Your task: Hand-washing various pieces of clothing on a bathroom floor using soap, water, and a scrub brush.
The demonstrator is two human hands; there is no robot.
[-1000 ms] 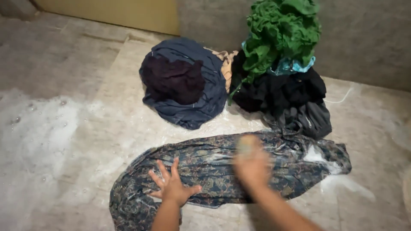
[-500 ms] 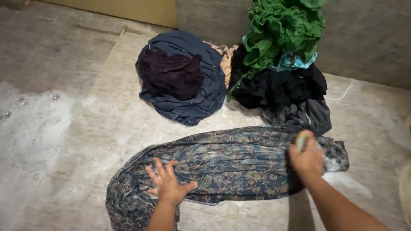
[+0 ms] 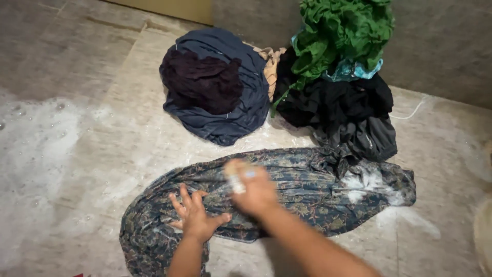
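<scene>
A long dark patterned cloth (image 3: 307, 190) lies stretched out on the wet stone floor (image 3: 102, 149), with white suds near its right end. My left hand (image 3: 195, 215) presses flat on the cloth's left part, fingers spread. My right hand (image 3: 251, 187) is blurred with motion over the middle of the cloth and is closed around a small pale object, likely a brush or a bar of soap (image 3: 234, 174).
Behind the cloth sit piles of wet clothes: a dark blue and maroon bundle (image 3: 215, 87), a black and grey heap (image 3: 348, 113), and green garments (image 3: 343, 36) on top. Soapy foam (image 3: 31, 154) covers the floor at left. A wall (image 3: 441, 46) rises at the back.
My right hand has swept from the cloth's middle to its right end and back to the middle, rubbing along it. My left hand has stayed pressed on the left part.
</scene>
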